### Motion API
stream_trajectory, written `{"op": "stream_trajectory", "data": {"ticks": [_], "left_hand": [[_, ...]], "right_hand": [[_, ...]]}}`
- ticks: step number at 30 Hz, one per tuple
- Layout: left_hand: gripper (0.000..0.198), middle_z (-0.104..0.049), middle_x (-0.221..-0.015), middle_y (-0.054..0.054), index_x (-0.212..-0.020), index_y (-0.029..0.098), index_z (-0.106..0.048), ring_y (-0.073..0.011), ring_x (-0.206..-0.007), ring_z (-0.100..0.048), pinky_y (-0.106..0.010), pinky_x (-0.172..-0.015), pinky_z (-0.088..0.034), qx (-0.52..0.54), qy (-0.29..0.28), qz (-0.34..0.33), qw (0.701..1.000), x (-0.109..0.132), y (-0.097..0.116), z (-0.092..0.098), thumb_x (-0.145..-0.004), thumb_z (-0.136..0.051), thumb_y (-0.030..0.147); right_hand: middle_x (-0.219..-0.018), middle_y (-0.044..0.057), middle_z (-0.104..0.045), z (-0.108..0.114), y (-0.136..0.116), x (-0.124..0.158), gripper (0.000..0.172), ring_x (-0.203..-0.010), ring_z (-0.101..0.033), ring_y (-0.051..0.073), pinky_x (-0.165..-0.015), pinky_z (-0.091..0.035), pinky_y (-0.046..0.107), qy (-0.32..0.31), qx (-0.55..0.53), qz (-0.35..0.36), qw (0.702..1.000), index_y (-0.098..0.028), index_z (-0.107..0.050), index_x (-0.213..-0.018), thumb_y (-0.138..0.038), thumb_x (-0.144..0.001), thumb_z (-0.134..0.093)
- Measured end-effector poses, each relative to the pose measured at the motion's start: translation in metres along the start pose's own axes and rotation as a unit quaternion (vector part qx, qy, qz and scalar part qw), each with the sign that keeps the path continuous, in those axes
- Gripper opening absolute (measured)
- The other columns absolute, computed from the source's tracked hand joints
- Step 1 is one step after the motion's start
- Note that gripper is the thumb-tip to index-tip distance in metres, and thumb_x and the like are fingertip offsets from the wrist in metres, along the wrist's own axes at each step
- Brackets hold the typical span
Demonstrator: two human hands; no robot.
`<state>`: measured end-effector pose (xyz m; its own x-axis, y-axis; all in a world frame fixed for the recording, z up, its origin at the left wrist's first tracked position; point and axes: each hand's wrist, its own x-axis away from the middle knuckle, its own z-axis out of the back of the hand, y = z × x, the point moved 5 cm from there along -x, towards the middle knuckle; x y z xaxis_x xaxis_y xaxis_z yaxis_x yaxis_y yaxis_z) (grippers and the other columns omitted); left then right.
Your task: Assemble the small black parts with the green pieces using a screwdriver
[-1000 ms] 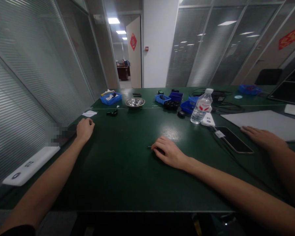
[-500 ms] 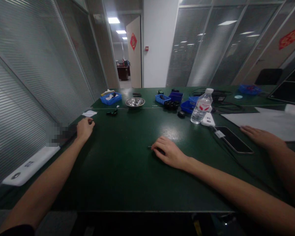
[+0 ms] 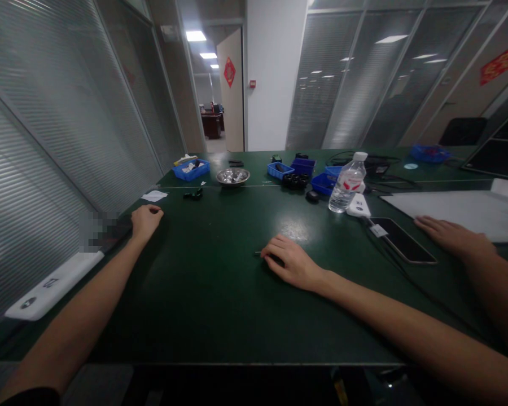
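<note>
My left hand (image 3: 146,223) rests at the left edge of the green table (image 3: 220,304), its fingers curled into a pinch. Whatever may lie between them is hidden. A white slip of paper (image 3: 154,195) lies just beyond that hand. Near the middle of the table, my right hand (image 3: 290,262) lies low with fingertips pressed together. From those fingertips a thin, short metal pin-like piece (image 3: 257,254) sticks out to the left. Farther off are a small black part (image 3: 193,194) and a metal bowl (image 3: 232,176) with small pale pieces inside.
Another person's hand (image 3: 452,234) lies on the right by a grey sheet (image 3: 457,208). Between stand a water bottle (image 3: 347,183), a white power bank (image 3: 358,206) and a cabled phone (image 3: 404,239). Blue baskets (image 3: 191,170) line the back. A white device (image 3: 55,286) lies left.
The fingers of my left hand have shifted slightly, and the dark spot between them looks different. My right hand and the pin-like piece have stayed in place.
</note>
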<state>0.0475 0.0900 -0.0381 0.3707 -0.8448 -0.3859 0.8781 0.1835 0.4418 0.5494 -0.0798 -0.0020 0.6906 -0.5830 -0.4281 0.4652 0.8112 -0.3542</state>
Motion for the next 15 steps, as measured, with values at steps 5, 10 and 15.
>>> {"op": "stream_trajectory", "data": {"ticks": [5, 10, 15], "left_hand": [[0.028, -0.079, -0.098, -0.013, -0.101, 0.015, -0.081, -0.0311, -0.097, -0.074, -0.039, -0.1, -0.052, -0.009, 0.014, 0.02, 1.0, -0.0049, -0.0039, 0.0017, -0.08, -0.07, 0.031], [0.023, -0.08, -0.096, -0.012, -0.093, 0.017, -0.082, -0.0314, -0.1, -0.073, -0.038, -0.1, -0.052, -0.014, 0.01, 0.014, 1.0, -0.0036, -0.0014, 0.0054, -0.08, -0.069, 0.03], [0.022, -0.079, -0.096, -0.013, -0.089, 0.016, -0.081, -0.0333, -0.098, -0.073, -0.039, -0.095, -0.054, -0.029, 0.006, 0.001, 1.0, -0.0014, 0.0037, 0.0078, -0.078, -0.068, 0.029]], "right_hand": [[-0.105, 0.007, -0.069, 0.0002, 0.0004, 0.0003, 0.014, -0.097, -0.059, 0.022, -0.085, -0.048, 0.039, 0.002, 0.0, -0.001, 1.0, -0.02, -0.066, -0.108, -0.017, -0.099, -0.056], [-0.104, 0.008, -0.07, 0.0004, -0.0002, -0.0006, 0.014, -0.097, -0.059, 0.023, -0.084, -0.049, 0.038, -0.001, 0.001, 0.001, 1.0, -0.02, -0.066, -0.108, -0.018, -0.098, -0.056], [-0.104, 0.007, -0.07, -0.0019, 0.0021, 0.0, 0.014, -0.097, -0.059, 0.023, -0.085, -0.048, 0.039, 0.003, 0.0, 0.004, 1.0, -0.02, -0.066, -0.107, -0.017, -0.098, -0.056]]}}
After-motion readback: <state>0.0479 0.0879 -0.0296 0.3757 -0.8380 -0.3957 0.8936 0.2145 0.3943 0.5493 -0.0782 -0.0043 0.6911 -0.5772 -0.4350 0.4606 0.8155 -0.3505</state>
